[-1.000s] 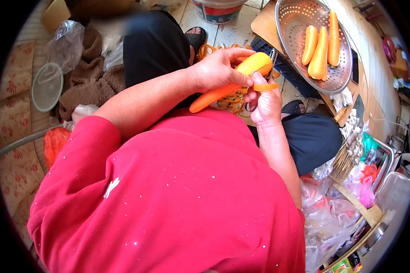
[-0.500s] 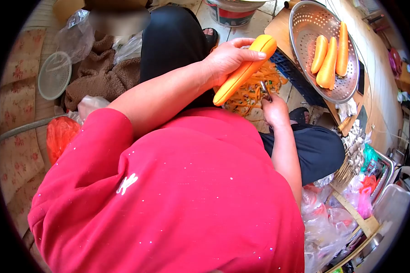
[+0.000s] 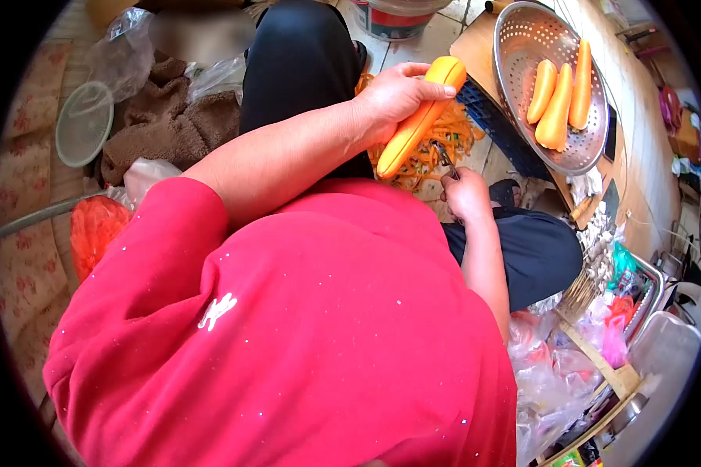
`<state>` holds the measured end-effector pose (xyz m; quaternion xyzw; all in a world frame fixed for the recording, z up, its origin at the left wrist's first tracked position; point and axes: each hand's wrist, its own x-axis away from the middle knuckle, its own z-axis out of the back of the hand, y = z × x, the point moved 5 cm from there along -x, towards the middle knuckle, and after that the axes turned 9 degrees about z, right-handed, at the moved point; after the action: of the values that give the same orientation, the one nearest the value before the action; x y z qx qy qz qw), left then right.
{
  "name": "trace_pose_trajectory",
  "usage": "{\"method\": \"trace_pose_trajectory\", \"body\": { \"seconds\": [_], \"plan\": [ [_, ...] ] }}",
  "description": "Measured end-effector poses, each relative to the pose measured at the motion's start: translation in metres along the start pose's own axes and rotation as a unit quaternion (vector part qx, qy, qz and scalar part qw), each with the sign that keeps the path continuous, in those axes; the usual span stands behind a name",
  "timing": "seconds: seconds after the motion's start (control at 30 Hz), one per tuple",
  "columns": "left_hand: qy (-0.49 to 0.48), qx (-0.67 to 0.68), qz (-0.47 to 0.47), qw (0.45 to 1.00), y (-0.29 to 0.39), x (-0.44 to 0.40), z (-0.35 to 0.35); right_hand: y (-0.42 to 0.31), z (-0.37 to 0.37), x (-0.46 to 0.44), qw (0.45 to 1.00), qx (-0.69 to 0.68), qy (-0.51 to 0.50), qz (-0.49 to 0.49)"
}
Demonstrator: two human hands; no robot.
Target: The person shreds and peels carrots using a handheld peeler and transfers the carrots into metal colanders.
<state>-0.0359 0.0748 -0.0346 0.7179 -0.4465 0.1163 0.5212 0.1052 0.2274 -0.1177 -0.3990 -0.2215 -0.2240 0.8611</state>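
Observation:
My left hand (image 3: 397, 97) is wrapped round a thick orange carrot (image 3: 423, 117), thumb along its top, the carrot slanting up to the right. Dark lines run lengthwise along its surface. My right hand (image 3: 467, 194) grips a metal peeler (image 3: 444, 156), its head pointing up toward the carrot but apart from it. Beneath them, a heap of orange peelings (image 3: 456, 132) lies on the floor between my legs. At the upper right, a perforated metal colander (image 3: 514, 39) holds three peeled carrots (image 3: 554, 117).
A dark blue crate (image 3: 506, 136) stands under the board by the colander. Beyond my knees is a bucket (image 3: 393, 19). A brown fleece cloth (image 3: 171, 140), a pale round lid or sieve (image 3: 84, 124) and a red plastic bag (image 3: 100, 233) lie left. Plastic bags (image 3: 553, 397) pile up right.
My right hand and the peeler have moved slightly down, away from the carrot. The carrot has shifted a little in my left hand. The whole view has moved slightly.

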Motion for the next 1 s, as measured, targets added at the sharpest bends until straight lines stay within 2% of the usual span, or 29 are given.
{"method": "trace_pose_trajectory", "body": {
  "seconds": [0.07, 0.1, 0.13, 0.17, 0.27, 0.4, 0.5, 0.6, 0.67, 0.8, 0.83, 0.9, 1.0],
  "plan": [
    [0.026, 0.027, -0.001, 0.999, -0.002, -0.003, 0.001, -0.019, 0.009, 0.01, 1.0, 0.011, 0.013, 0.018],
    [0.027, 0.028, 0.0, 0.999, -0.002, -0.002, -0.001, -0.033, 0.011, 0.019, 0.985, -0.17, 0.023, 0.031],
    [0.034, 0.03, 0.001, 0.999, -0.002, -0.002, -0.002, -0.045, 0.012, 0.027, 0.937, -0.346, 0.035, 0.042],
    [0.041, 0.032, 0.001, 0.999, -0.003, -0.002, -0.004, -0.056, 0.015, 0.034, 0.905, -0.417, 0.044, 0.073],
    [0.031, 0.044, 0.009, 0.999, -0.008, -0.005, -0.009, -0.078, 0.025, 0.051, 0.874, -0.468, 0.053, 0.122],
    [0.024, 0.015, 0.013, 1.0, -0.017, -0.013, -0.015, -0.086, 0.026, 0.061, 0.865, -0.467, 0.078, 0.162],
    [-0.014, 0.044, 0.066, 0.997, -0.023, -0.016, -0.021, -0.08, 0.027, 0.06, 0.881, -0.428, 0.113, 0.166],
    [-0.036, 0.061, 0.059, 0.996, -0.023, -0.009, -0.025, -0.078, 0.031, 0.062, 0.907, -0.366, 0.136, 0.16],
    [-0.038, 0.061, 0.045, 0.996, -0.025, -0.013, -0.022, -0.085, 0.033, 0.066, 0.944, -0.199, 0.168, 0.204],
    [-0.073, 0.105, 0.055, 0.99, -0.021, -0.007, -0.024, -0.107, 0.038, 0.086, 0.929, -0.083, 0.159, 0.325],
    [-0.065, 0.092, 0.062, 0.992, -0.019, -0.005, -0.025, -0.109, 0.039, 0.087, 0.929, -0.083, 0.16, 0.324],
    [-0.058, 0.077, 0.069, 0.993, -0.02, -0.003, -0.024, -0.117, 0.039, 0.092, 0.916, 0.004, 0.172, 0.361],
    [-0.1, 0.1, 0.106, 0.984, -0.026, -0.003, -0.022, -0.119, 0.04, 0.091, 0.91, 0.076, 0.197, 0.358]
  ]
}}
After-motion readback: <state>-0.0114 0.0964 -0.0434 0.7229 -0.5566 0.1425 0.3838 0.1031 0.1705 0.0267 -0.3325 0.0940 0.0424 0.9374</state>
